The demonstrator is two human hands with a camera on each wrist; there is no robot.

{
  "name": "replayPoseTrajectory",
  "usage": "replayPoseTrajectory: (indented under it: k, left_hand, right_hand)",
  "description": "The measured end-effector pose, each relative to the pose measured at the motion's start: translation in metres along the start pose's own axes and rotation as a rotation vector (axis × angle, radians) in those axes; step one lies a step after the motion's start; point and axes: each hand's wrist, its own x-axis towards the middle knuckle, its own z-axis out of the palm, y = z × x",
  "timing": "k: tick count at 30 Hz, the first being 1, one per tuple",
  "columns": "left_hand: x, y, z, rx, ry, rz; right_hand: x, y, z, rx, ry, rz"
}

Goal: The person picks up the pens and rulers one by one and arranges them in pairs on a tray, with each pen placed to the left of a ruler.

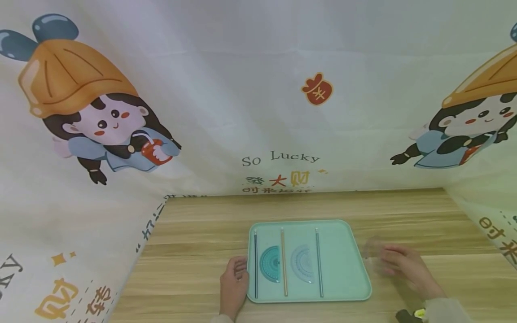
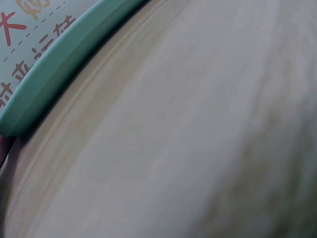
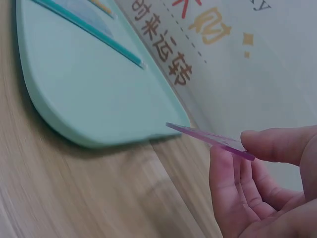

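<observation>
A light green tray (image 1: 343,269) lies on the table, carrying a dark pencil (image 1: 256,264), a teal protractor (image 1: 271,264), a yellowish pencil (image 1: 284,264), a clear bluish protractor (image 1: 302,264) and a blue-green pencil (image 1: 319,264), in that order from left. My left hand (image 1: 234,282) holds the tray's left edge with curled fingers; the left wrist view hardly shows it. Off the tray's right side, my right hand (image 1: 408,267) pinches a thin pink see-through plastic plate (image 3: 210,139) between thumb and fingers. Seen nearly edge-on there and blurred in the head view, its outline is unclear.
A wooden table (image 1: 202,233) carries the tray. Printed cloth (image 1: 226,89) stands behind it and on both sides. Near my right wrist, at the bottom, is a black object with a yellow part (image 1: 412,315), partly covered by the sleeve.
</observation>
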Motion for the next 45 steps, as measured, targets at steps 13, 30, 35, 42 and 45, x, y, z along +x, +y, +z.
replayPoseTrajectory:
  k: [13, 30, 35, 42, 45]
  left_hand:
    - [-0.003, 0.001, 0.001, 0.008, 0.010, -0.008]
    - [-0.004, 0.001, 0.001, 0.004, 0.009, -0.004]
    - [-0.004, 0.000, 0.002, 0.019, 0.003, -0.015]
    - [-0.002, 0.002, 0.000, 0.019, 0.001, -0.016]
    - [-0.002, 0.003, 0.000, 0.016, 0.008, -0.012]
  right_hand:
    - [0.002, 0.001, 0.024, 0.027, -0.043, 0.036]
    - [0.009, 0.001, 0.051, 0.021, -0.082, 0.017]
    - [0.010, 0.000, 0.058, 0.040, -0.089, 0.021]
    - [0.014, -0.004, 0.071, 0.060, -0.086, 0.015]
    - [0.017, -0.004, 0.074, 0.066, -0.086, 0.011]
